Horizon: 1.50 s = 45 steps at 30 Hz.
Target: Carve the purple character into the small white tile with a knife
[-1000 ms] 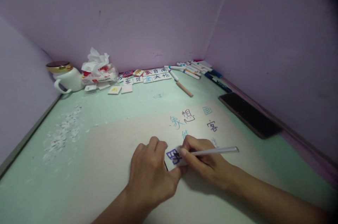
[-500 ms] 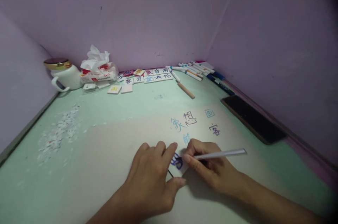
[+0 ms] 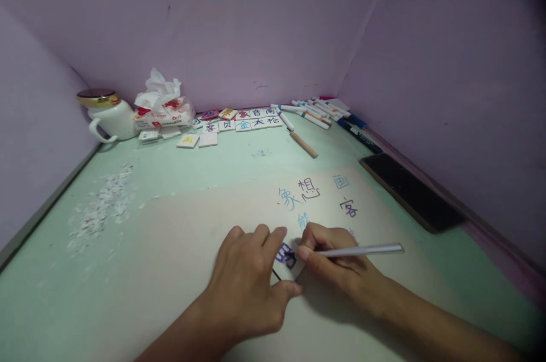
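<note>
A small white tile (image 3: 290,272) bearing a thick purple written character lies on the pale sheet (image 3: 179,248). My left hand (image 3: 245,279) grips it from the left, index finger at its far side and thumb at its near edge. In my right hand (image 3: 336,256) is a slim silver craft knife (image 3: 367,249), pinched near its front end, the handle pointing right. Its dark tip meets the purple marks; my fingers partly cover the exact contact. Blue and purple characters (image 3: 309,188) are written on the sheet just beyond my hands.
White crumbs (image 3: 102,202) lie at left. Further back are a white mug (image 3: 115,123), a tissue pack (image 3: 164,111), lettered tiles (image 3: 243,125), several markers (image 3: 313,118) and a tan stick (image 3: 303,144). A dark phone (image 3: 412,191) lies along the right wall.
The craft knife's tip has shifted slightly over the purple character. My left hand keeps its grip on the tile. The whole view has moved a little.
</note>
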Motion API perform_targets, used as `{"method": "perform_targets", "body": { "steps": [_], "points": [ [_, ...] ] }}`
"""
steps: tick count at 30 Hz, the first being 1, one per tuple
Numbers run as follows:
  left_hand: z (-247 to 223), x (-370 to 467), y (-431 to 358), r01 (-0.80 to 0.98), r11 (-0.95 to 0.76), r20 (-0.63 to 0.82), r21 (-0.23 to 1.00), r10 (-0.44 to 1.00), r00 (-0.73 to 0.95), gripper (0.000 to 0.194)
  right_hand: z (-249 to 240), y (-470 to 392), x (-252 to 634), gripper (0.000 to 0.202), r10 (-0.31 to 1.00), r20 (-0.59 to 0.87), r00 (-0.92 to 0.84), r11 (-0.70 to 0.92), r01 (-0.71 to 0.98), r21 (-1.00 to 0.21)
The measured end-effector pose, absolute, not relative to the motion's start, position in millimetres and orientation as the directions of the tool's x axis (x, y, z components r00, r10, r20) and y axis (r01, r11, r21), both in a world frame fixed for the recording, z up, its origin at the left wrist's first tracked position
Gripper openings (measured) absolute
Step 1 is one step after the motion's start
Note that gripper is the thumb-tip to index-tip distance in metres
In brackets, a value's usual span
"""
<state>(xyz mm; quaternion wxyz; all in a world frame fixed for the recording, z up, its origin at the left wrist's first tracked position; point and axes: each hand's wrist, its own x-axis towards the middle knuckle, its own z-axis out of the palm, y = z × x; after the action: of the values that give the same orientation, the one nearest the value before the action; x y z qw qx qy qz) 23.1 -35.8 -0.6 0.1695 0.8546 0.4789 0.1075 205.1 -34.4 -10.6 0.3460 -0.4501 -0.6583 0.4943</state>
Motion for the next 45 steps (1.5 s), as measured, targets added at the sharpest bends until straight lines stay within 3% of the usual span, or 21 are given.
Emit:
{"method": "perform_targets", "body": {
  "steps": [4, 10, 19, 24, 30, 38, 45],
  "points": [
    [-0.5, 23.4, -34.9, 0.787, -0.463, -0.008, 0.408, 0.860, 0.510, 0.047, -13.1, -34.5, 205.9, 0.027, 0.933, -0.014, -0.359, 0.061, 0.194, -0.979],
    [-1.9, 21.6, -35.0, 0.748, -0.512, 0.046, 0.422, 0.836, 0.547, 0.046, -10.8, -31.7, 207.2, 0.031, 0.946, -0.139, -0.291, -0.156, -0.034, -0.987],
    [-10.9, 14.8, -35.4, 0.682, -0.549, 0.226, 0.484, 0.831, 0.508, 0.055, -15.4, -21.9, 215.2, 0.035, 0.977, -0.099, -0.189, -0.090, 0.056, -0.994],
    [-10.5, 16.3, -33.0, 0.676, -0.551, 0.323, 0.488, 0.834, 0.447, 0.043, -21.5, -21.4, 218.0, 0.032, 0.964, -0.041, -0.263, -0.024, 0.066, -0.998],
    [-9.9, 28.2, -38.8, 0.760, -0.484, 0.258, 0.433, 0.875, 0.410, 0.046, -21.3, -15.9, 220.4, 0.031, 0.960, -0.020, -0.279, 0.006, 0.091, -0.996],
    [-14.5, 21.4, -39.9, 0.694, -0.533, 0.290, 0.483, 0.846, 0.447, 0.048, -16.2, -6.5, 223.1, 0.033, 0.901, -0.132, -0.413, -0.133, 0.027, -0.991],
    [-18.0, 20.8, -39.9, 0.692, -0.528, 0.271, 0.493, 0.848, 0.455, 0.041, -15.1, -6.5, 219.7, 0.031, 0.915, -0.106, -0.389, -0.088, 0.066, -0.994]
  ]
}}
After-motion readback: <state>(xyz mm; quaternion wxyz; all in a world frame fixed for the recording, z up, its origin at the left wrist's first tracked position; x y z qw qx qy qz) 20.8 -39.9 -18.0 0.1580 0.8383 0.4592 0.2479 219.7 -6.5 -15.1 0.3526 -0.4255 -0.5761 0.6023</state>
